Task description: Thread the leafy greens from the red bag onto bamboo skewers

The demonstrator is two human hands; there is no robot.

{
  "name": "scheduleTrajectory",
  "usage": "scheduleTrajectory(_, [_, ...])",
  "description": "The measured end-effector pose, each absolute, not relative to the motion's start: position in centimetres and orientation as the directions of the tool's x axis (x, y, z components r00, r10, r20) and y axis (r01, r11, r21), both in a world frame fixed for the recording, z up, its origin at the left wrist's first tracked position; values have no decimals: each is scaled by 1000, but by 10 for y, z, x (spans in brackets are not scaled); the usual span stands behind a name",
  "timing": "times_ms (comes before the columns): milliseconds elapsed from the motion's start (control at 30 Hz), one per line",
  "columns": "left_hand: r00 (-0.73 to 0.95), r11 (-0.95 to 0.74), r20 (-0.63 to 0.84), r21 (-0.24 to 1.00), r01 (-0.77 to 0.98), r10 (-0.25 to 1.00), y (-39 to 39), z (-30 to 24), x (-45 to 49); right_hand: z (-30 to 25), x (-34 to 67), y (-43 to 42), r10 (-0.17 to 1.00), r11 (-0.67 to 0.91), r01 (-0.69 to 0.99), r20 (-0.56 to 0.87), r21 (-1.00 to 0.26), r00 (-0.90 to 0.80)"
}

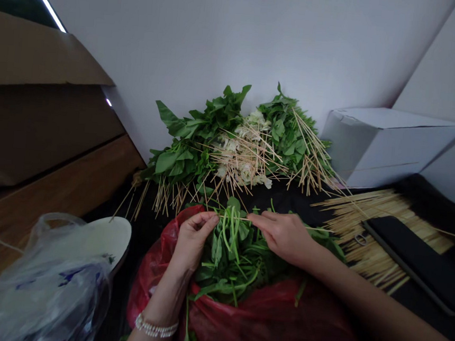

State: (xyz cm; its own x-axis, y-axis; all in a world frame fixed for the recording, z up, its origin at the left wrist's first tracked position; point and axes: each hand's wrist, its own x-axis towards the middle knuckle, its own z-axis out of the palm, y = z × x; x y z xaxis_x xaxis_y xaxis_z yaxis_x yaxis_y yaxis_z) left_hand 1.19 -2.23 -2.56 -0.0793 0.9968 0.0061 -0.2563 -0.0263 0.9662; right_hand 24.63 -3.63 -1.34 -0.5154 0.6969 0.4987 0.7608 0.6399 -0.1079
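A thin wooden skewer (244,219) runs level between my two hands, with leafy green stems (233,233) draped over it. My left hand (196,231) pinches at its left end, thumb against forefinger; whether a stem is also between those fingertips I cannot tell. My right hand (281,233) grips the skewer from above, and its other end sticks out past the hand to the right. Just below both hands, loose leafy greens (242,275) fill an open red plastic bag (265,327).
Skewered greens (190,146) and skewered pale leaves (250,140) are piled against the wall. Bare skewers (382,226) lie at right under a phone (415,256) and a ring (360,239). A white box (389,142) stands behind. At left are a white bowl (120,233) and clear plastic bag (53,293).
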Motion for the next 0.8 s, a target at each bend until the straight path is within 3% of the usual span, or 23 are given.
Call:
scheduleTrajectory(333, [-50,-69,60,981,-184,997,-23,-25,15,-11,245,-37,707,641,758,482,-126,-518])
scheduleTrajectory(467, [88,-73,95,970,-232,992,-30,-20,19,-11,245,-39,683,660,736,528,-148,-506])
scheduleTrajectory(567, [178,-46,63,994,-101,982,-36,-16,22,-10,244,-39,658,684,713,550,-151,-515])
scheduleTrajectory(667, [114,-13,19,998,-55,993,-37,-13,22,-5,249,-35,635,698,701,578,-146,-512])
scheduleTrajectory(800, [-86,-68,53,979,-189,995,-33,-11,18,4,267,-25,635,657,746,613,-109,-470])
